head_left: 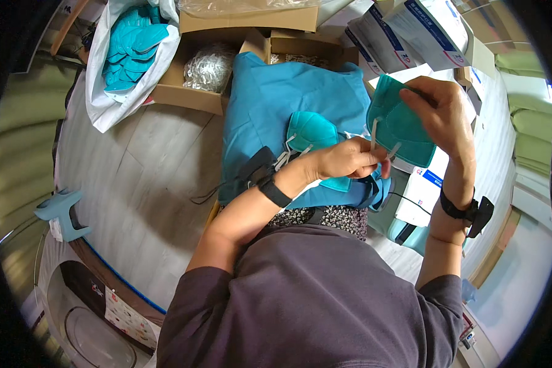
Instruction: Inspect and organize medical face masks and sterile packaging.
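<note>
Okay, I see teal respirator mask (405, 136) raised at right edge of blue cloth (264, 101); right hand (443, 113) grasps its rim, left hand (348, 159) pinches white ear loop (374, 132). Likely light, crushable: hold edges.

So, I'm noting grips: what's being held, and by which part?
A teal mask: the right hand grips it near its upper right edge; the left hand pinches a white strap at the mask's lower left.
</note>
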Demonstrator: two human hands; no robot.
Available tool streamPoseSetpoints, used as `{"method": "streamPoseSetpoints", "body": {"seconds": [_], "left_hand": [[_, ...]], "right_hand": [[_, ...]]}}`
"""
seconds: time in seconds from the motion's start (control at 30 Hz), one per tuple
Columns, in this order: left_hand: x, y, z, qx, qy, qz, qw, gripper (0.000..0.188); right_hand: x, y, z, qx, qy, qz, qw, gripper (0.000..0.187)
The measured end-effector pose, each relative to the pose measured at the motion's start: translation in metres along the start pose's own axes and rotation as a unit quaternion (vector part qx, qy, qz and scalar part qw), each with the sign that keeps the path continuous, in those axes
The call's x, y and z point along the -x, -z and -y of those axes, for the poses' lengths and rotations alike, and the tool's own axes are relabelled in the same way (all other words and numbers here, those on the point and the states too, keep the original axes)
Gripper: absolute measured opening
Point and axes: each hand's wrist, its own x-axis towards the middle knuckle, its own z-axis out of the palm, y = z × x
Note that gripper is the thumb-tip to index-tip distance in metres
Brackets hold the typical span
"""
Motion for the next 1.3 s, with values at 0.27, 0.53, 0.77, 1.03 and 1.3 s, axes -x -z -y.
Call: {"method": "streamPoseSetpoints", "body": {"seconds": [0.27,0.53,0.77,1.03,1.3], "left_hand": [[0.06,0.014,-0.016,-0.097,-0.002,-0.07,0.993,0.036],[0.113,0.012,-0.065,0.003,-0.099,-0.093,0.991,0.04],[0.077,0.004,-0.058,0.221,-0.307,0.068,0.923,0.049],[0.075,-0.002,-0.085,0.169,-0.125,-0.081,0.974,0.04],[0.065,-0.003,-0.07,-0.061,0.051,-0.147,0.986,0.034]], "right_hand": [[0.011,0.026,-0.057,-0.113,-0.086,0.012,0.99,0.023],[0.047,0.03,-0.14,-0.386,-0.121,-0.087,0.911,0.018],[0.041,-0.045,-0.129,-0.509,-0.109,-0.044,0.853,0.015],[0.034,-0.088,-0.117,-0.38,-0.135,-0.005,0.915,0.013],[0.029,-0.072,-0.013,-0.39,0.034,0.098,0.915,0.045]]}}
